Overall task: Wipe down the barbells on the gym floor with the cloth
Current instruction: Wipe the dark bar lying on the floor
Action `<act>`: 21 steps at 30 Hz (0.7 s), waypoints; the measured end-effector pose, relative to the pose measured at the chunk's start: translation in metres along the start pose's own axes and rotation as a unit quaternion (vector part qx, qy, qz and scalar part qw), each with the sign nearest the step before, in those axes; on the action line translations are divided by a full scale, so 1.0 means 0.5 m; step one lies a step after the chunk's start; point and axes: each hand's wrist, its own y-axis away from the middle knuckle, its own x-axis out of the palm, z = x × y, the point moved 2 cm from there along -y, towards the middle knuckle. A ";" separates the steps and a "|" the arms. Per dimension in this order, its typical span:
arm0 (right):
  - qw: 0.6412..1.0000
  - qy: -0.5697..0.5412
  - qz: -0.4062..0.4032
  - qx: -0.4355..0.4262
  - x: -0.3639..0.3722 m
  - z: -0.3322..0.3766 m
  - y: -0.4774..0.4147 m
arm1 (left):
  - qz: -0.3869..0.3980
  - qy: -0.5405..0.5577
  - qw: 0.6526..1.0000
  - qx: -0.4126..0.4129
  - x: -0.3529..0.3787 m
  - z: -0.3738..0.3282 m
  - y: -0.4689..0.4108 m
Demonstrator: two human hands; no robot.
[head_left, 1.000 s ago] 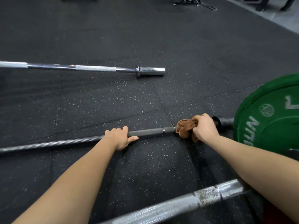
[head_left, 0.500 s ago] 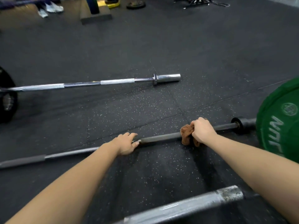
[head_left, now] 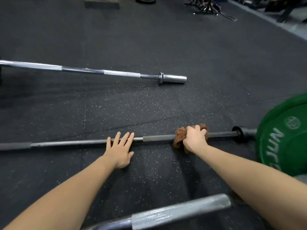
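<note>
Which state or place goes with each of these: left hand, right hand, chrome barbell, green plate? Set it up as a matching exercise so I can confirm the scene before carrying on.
Column one:
1. left hand
2. right hand
3. chrome barbell
4. green plate

Column two:
A. grips the brown cloth around the dark barbell
B. lies alone, farther off on the floor
C. stands at the dark barbell's end, beyond the right hand
D. lies flat, fingers straight across the dark barbell's shaft

Pairs: 1-D, 2-A, 3-B, 4-C
</note>
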 end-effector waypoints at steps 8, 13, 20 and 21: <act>0.997 0.027 -0.065 -0.039 -0.009 -0.063 -0.026 | 0.008 0.013 1.000 -0.004 -0.005 0.001 0.003; 0.998 0.002 -0.064 0.015 -0.029 -0.135 -0.054 | 0.014 0.005 1.000 -0.003 -0.010 0.003 0.000; 0.993 0.000 -0.030 -0.115 0.007 0.012 -0.005 | 0.049 -0.005 0.999 -0.005 -0.011 0.003 -0.002; 0.990 0.007 -0.027 -0.141 0.010 0.020 -0.007 | 0.053 -0.011 0.999 -0.006 -0.011 0.002 0.000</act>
